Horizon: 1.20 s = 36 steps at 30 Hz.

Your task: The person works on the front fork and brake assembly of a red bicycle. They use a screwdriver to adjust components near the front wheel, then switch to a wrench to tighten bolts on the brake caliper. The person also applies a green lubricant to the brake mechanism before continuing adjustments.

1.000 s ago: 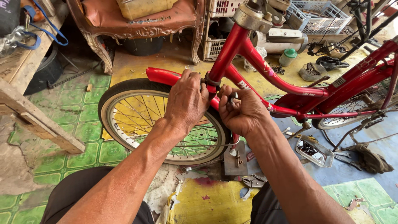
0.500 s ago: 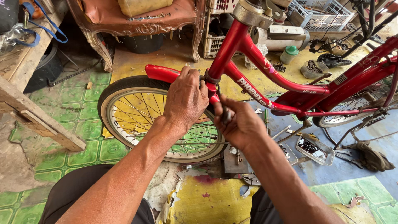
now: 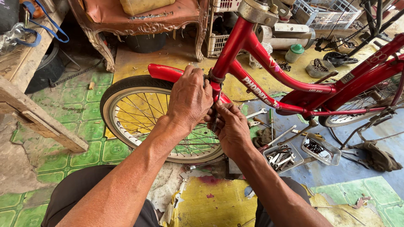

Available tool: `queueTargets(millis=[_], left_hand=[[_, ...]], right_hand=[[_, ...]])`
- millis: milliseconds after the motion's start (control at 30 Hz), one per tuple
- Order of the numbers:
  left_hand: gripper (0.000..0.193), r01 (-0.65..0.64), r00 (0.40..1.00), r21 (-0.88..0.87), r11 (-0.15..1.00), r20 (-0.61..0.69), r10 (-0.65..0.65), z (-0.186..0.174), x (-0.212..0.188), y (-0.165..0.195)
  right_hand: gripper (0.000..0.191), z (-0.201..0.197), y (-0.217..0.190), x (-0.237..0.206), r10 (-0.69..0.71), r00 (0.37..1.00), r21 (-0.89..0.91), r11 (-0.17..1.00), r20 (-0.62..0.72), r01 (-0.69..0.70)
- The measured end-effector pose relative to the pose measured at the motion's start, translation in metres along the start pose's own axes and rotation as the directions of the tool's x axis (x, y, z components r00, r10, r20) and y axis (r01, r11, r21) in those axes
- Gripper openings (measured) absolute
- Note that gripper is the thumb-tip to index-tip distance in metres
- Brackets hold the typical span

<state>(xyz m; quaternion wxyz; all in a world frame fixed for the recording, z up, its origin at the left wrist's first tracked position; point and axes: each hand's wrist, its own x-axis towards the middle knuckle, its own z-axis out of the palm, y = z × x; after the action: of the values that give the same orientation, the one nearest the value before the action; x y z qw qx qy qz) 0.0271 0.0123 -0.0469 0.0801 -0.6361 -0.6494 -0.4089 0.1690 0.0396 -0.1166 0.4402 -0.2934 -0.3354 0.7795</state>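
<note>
left hand (image 3: 190, 97): now clenched over red fender (image 3: 165, 72) at fork
right hand (image 3: 230, 128): dropped lower, fingers grasping a dark tool (image 3: 215, 119)

**Where things lie around the front wheel**

The bicycle frame (image 3: 269, 71) runs from upper middle down to the right, its front wheel (image 3: 139, 120) on the floor at centre left, with the fender (image 3: 162, 72) over the tyre. The left hand (image 3: 189, 98) rests on the fork crown above the wheel; the right hand (image 3: 231, 128) sits just beside it, to the right and nearer. Right of the hands, two trays of tools (image 3: 283, 157) lie on the floor under the frame. Behind the wheel stands a chair (image 3: 143, 19); a wooden plank (image 3: 38, 122) lies at far left.
</note>
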Motion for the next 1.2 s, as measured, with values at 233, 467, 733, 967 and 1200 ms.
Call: queueTargets(millis=[233, 467, 733, 967, 1200], left_hand=[[0.019, 0.025, 1.0, -0.003, 1.0, 0.003, -0.025, 0.001, 0.0, -0.001], [0.018, 0.025, 1.0, -0.021, 0.999, 0.019, -0.025, 0.001, -0.001, -0.001], [0.017, 0.017, 1.0, -0.034, 0.999, 0.002, -0.017, 0.001, -0.001, 0.0], [0.015, 0.017, 1.0, -0.035, 0.999, 0.001, -0.017, -0.001, 0.0, 0.002], [0.014, -0.013, 0.999, -0.022, 1.0, -0.036, 0.012, -0.001, 0.0, 0.001]], right_hand=[[0.016, -0.001, 0.013, 0.011, -0.041, 0.999, 0.027, 0.999, 0.002, 0.041], [0.011, 0.007, 0.005, 0.007, -0.008, 0.999, 0.043, 0.999, -0.049, 0.01], [0.012, 0.019, -0.024, 0.007, 0.147, 0.987, 0.04, 0.989, -0.063, -0.144], [0.01, 0.02, -0.057, 0.013, 0.306, 0.949, 0.097, 0.949, -0.074, -0.299], [0.017, 0.015, -0.076, 0.033, 0.404, 0.909, 0.28, 0.889, -0.103, -0.363]])
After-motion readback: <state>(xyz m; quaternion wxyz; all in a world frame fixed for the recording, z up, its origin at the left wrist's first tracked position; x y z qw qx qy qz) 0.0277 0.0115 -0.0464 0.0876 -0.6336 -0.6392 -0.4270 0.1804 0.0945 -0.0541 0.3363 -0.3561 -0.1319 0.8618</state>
